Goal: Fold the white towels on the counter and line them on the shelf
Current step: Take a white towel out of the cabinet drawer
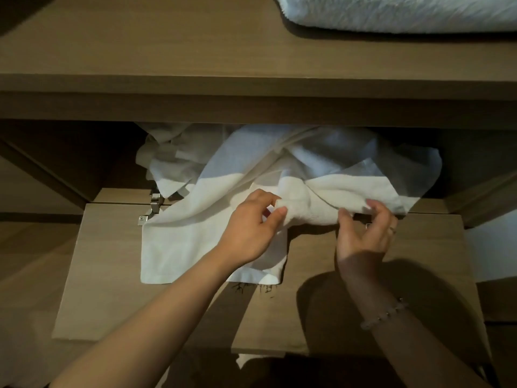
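Dim wooden counter [112, 275] — rumpled white towels [330, 189] atop

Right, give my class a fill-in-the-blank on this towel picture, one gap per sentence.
The left hand and right hand both pinch the crumpled ____ towel. Another towel lies on the shelf ____ the hands. The bracelet is on the ____ wrist.
Missing: white; above; right.

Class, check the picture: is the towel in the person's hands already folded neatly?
No, the white towel lies bunched and twisted on the counter while the left hand and right hand pinch it.
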Available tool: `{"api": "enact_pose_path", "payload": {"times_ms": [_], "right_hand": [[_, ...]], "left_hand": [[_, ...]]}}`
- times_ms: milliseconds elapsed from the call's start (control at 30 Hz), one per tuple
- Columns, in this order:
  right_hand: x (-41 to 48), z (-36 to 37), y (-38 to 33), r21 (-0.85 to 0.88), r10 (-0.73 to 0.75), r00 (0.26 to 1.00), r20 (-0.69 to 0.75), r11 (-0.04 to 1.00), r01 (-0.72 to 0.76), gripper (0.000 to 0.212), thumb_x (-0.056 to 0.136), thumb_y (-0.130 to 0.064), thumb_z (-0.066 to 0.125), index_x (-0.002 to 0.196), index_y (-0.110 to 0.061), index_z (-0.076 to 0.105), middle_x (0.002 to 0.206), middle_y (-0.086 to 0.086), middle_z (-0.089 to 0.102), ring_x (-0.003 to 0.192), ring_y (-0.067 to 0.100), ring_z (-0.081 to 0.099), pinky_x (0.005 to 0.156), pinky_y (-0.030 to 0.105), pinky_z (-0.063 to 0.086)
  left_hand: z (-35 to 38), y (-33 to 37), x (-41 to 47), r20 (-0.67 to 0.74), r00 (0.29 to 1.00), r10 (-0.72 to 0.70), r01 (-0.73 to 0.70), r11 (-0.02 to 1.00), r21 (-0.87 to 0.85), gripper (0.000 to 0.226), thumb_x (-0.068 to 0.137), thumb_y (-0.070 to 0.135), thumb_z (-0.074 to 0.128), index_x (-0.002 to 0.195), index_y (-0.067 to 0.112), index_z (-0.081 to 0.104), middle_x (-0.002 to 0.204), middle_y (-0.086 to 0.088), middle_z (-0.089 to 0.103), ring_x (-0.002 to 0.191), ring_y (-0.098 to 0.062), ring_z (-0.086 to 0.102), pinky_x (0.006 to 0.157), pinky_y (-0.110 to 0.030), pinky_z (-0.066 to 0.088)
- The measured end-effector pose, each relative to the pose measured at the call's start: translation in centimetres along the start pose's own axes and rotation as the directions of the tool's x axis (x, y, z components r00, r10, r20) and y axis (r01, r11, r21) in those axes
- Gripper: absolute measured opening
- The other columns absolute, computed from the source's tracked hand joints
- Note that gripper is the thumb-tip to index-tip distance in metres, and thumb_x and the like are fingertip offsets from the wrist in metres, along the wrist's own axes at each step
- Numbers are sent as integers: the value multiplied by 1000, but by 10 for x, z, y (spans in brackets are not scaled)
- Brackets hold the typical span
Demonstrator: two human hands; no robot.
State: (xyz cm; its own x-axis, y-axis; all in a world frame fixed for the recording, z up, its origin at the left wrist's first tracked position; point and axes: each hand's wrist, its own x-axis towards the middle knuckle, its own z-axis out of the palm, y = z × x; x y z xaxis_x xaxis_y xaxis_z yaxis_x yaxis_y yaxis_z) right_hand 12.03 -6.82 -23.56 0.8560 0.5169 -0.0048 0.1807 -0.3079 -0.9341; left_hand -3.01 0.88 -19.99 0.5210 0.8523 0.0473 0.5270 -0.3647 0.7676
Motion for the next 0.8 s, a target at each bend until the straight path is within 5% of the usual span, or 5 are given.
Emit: {"api": "enact_pose_path", "payload": {"times_ms": [167, 367, 600, 700, 800], "right_hand": [[21, -9, -3, -149, -32, 999, -16, 988, 29, 82, 81, -39, 67, 147, -19, 23, 153, 7, 23, 138, 28, 26, 111, 52, 28], [29, -10, -10, -271, 7, 981, 192, 962, 46, 103, 75, -51, 69, 151, -24, 5, 158, 3, 7, 146, 23, 3, 116, 48, 19], [23, -1, 6, -387, -18, 928, 372, 906, 173, 77, 77, -45, 71, 141, -17, 36, 142, 7, 42, 129, 26, 39, 105, 36, 34], [20, -2, 6, -439, -88, 933, 349, 864, 246, 59, 83, -34, 69, 133, -15, 45, 133, 8, 50, 121, 27, 46, 98, 34, 39], [18, -4, 0, -444, -121, 938, 324, 857, 263, 44, 88, -26, 64, 127, -13, 51, 125, 9, 57, 116, 27, 51, 94, 32, 42]], "left_hand": [[-4, 0, -7, 148, 989, -19, 43, 986, -162, 26, 97, 21, 47, 74, 32, 44, 83, 12, 46, 78, -6, 45, 69, -9, 32], [-8, 3, -7, 353, 934, -60, 221, 871, -438, 27, 78, 27, 48, 71, 0, 47, 71, -1, 40, 63, -9, 40, 61, -19, 33], [-9, 5, -11, 693, 707, -145, 439, 857, -269, 29, 77, 34, 49, 77, 5, 54, 63, -2, 51, 58, -10, 46, 59, -19, 37], [-13, 4, -7, 545, 828, -134, 353, 879, -320, 26, 86, 28, 57, 68, 11, 56, 62, 6, 55, 58, -4, 51, 60, -15, 38], [-25, 0, -4, 11, 990, -143, 138, 931, -337, 8, 87, 15, 64, 93, 20, 61, 89, 11, 60, 77, 6, 53, 73, -12, 39]]}}
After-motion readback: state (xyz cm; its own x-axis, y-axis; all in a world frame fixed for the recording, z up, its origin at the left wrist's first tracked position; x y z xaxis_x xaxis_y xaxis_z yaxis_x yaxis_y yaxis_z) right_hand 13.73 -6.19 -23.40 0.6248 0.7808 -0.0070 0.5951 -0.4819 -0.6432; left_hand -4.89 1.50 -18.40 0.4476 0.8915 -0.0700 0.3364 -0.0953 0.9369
